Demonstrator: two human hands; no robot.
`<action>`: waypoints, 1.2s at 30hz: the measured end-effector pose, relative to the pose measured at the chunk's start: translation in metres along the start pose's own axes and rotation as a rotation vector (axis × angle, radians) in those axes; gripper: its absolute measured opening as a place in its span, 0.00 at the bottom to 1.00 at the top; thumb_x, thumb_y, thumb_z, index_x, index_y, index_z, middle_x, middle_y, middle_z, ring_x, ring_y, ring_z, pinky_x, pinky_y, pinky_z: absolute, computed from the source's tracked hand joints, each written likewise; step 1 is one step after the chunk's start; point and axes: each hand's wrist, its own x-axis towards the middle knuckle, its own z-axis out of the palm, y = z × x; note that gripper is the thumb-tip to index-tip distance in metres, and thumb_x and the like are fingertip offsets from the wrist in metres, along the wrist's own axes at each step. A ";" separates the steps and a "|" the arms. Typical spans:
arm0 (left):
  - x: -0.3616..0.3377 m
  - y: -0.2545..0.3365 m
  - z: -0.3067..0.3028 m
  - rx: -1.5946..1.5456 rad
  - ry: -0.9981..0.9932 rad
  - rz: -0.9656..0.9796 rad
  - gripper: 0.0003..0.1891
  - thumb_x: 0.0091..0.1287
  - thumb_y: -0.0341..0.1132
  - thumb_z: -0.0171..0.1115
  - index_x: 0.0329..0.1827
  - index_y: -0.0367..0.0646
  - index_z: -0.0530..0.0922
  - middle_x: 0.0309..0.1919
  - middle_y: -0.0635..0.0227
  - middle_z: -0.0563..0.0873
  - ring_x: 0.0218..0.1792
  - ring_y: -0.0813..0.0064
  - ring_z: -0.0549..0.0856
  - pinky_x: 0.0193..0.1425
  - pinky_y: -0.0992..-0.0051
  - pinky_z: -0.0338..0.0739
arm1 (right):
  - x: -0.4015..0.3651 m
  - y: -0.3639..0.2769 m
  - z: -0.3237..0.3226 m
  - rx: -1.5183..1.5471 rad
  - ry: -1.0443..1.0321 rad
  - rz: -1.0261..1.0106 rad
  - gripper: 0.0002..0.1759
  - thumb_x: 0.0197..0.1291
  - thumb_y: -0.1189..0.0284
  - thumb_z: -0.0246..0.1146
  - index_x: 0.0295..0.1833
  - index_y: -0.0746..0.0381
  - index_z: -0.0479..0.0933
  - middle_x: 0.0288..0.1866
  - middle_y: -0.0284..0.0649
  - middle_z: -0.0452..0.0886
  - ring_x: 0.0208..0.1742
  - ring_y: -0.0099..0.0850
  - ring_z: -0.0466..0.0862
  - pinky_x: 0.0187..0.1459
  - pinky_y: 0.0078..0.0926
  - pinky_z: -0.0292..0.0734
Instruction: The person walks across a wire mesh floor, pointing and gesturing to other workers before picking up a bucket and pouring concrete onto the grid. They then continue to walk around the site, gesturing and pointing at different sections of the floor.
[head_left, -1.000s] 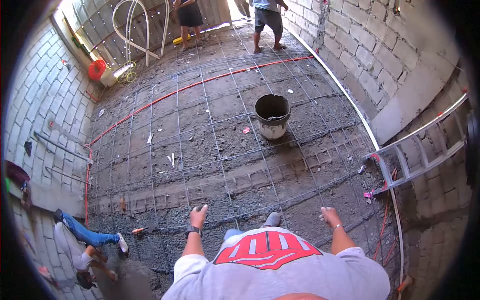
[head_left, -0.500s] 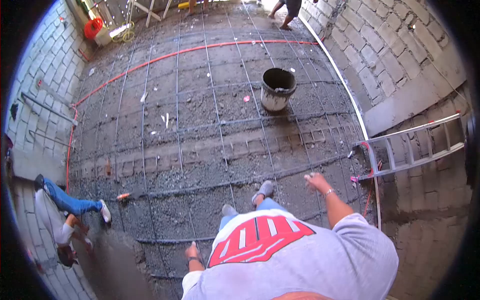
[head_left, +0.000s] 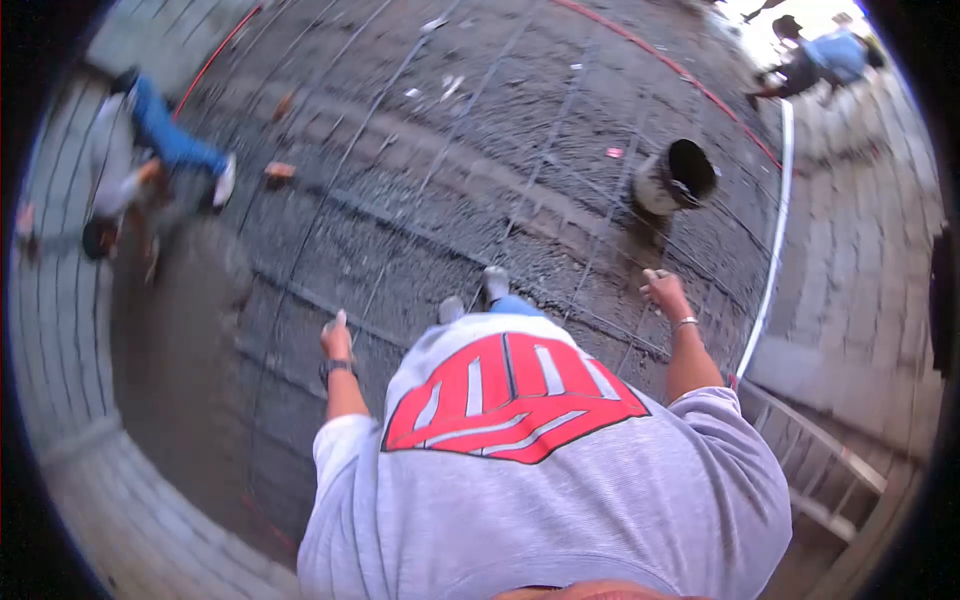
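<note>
My left hand [head_left: 337, 342], with a dark band at the wrist, hangs left of my body, thumb raised and fingers loosely bent, nothing visible in it. To the right, my right hand [head_left: 664, 290] is held out over the ground with its fingers partly spread and empty; a metal bracelet circles that wrist. Nearest to it, a mud-stained bucket [head_left: 655, 188] stands upright beyond the fingers, not touched. Under both hands lies a grid of steel rebar [head_left: 400, 228] over gravel and soil. My feet in grey shoes [head_left: 495, 283] are on this ground.
A person [head_left: 175, 140] bends by the left block wall, beside smooth grey wet concrete [head_left: 170, 330]. Another person [head_left: 840, 55] is at the upper right. A red hose [head_left: 700, 90] crosses the far ground. A white strip [head_left: 778, 235] and a ladder [head_left: 840, 452] line the right side.
My view has turned, and the bucket now appears farther right and nearer my right hand. My left hand has come up and forward. A person at the upper right shows more fully.
</note>
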 end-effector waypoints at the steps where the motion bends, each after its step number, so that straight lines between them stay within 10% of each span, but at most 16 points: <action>1: -0.009 -0.006 -0.009 0.013 0.036 -0.044 0.30 0.54 0.51 0.65 0.46 0.28 0.75 0.44 0.50 0.81 0.43 0.60 0.80 0.50 0.67 0.71 | 0.025 0.003 -0.001 0.063 0.005 -0.063 0.19 0.59 0.57 0.58 0.42 0.64 0.75 0.24 0.38 0.80 0.17 0.23 0.73 0.18 0.23 0.66; 6: -0.035 -0.079 -0.027 0.220 0.230 -0.219 0.35 0.55 0.52 0.64 0.49 0.22 0.72 0.49 0.48 0.78 0.48 0.59 0.78 0.54 0.68 0.70 | 0.090 -0.037 0.007 0.122 -0.074 -0.082 0.17 0.61 0.59 0.55 0.42 0.64 0.74 0.22 0.35 0.77 0.17 0.23 0.71 0.18 0.22 0.63; 13: -0.119 -0.032 -0.009 0.087 0.335 -0.468 0.33 0.54 0.50 0.66 0.47 0.22 0.73 0.47 0.49 0.79 0.47 0.59 0.78 0.55 0.68 0.70 | 0.099 -0.074 0.013 -0.191 -0.086 -0.255 0.20 0.60 0.58 0.57 0.43 0.66 0.77 0.23 0.37 0.79 0.21 0.25 0.74 0.22 0.27 0.68; 18: -0.012 -0.099 -0.002 -0.140 0.289 -0.473 0.30 0.56 0.49 0.64 0.44 0.23 0.75 0.46 0.50 0.80 0.46 0.60 0.79 0.50 0.68 0.71 | 0.092 -0.069 -0.003 -0.126 -0.036 -0.189 0.21 0.59 0.57 0.57 0.38 0.67 0.76 0.24 0.39 0.80 0.23 0.27 0.76 0.27 0.28 0.69; 23: -0.034 0.037 -0.001 -0.211 0.122 -0.255 0.24 0.60 0.46 0.61 0.41 0.26 0.76 0.40 0.54 0.82 0.41 0.63 0.79 0.46 0.69 0.71 | 0.084 -0.060 -0.010 -0.168 0.017 -0.123 0.22 0.59 0.56 0.56 0.40 0.66 0.77 0.26 0.40 0.81 0.24 0.27 0.77 0.28 0.27 0.70; 26: 0.007 0.019 0.007 -0.203 0.126 -0.135 0.24 0.60 0.45 0.60 0.41 0.26 0.76 0.40 0.54 0.82 0.41 0.64 0.79 0.46 0.71 0.71 | 0.058 -0.081 -0.010 -0.152 0.031 -0.129 0.21 0.59 0.55 0.56 0.39 0.66 0.77 0.26 0.39 0.81 0.25 0.27 0.77 0.28 0.28 0.70; 27: 0.038 -0.014 0.011 -0.157 0.126 -0.055 0.22 0.56 0.55 0.61 0.31 0.42 0.76 0.19 0.68 0.73 0.15 0.76 0.70 0.15 0.74 0.59 | 0.051 -0.086 -0.007 -0.140 0.054 -0.125 0.21 0.59 0.55 0.56 0.39 0.66 0.77 0.26 0.39 0.81 0.25 0.27 0.77 0.28 0.28 0.70; 29: 0.063 -0.034 0.007 -0.002 0.142 -0.131 0.21 0.56 0.54 0.62 0.29 0.43 0.76 0.18 0.69 0.73 0.15 0.76 0.70 0.15 0.73 0.60 | 0.036 -0.095 -0.004 -0.215 0.113 -0.141 0.21 0.59 0.56 0.57 0.37 0.65 0.77 0.25 0.38 0.80 0.24 0.27 0.77 0.28 0.29 0.69; 30: 0.046 -0.010 0.001 -0.027 0.062 -0.217 0.36 0.52 0.54 0.65 0.47 0.23 0.74 0.45 0.48 0.80 0.46 0.59 0.78 0.53 0.67 0.69 | 0.042 -0.085 -0.004 -0.137 0.078 -0.188 0.21 0.59 0.55 0.57 0.34 0.65 0.77 0.23 0.37 0.79 0.24 0.26 0.76 0.28 0.30 0.69; 36: 0.051 -0.018 -0.003 -0.140 0.030 -0.241 0.21 0.54 0.51 0.65 0.25 0.39 0.75 0.19 0.68 0.74 0.18 0.74 0.69 0.22 0.70 0.64 | 0.019 -0.078 0.002 -0.160 0.156 -0.164 0.19 0.60 0.58 0.58 0.36 0.66 0.75 0.22 0.35 0.78 0.20 0.22 0.73 0.22 0.25 0.68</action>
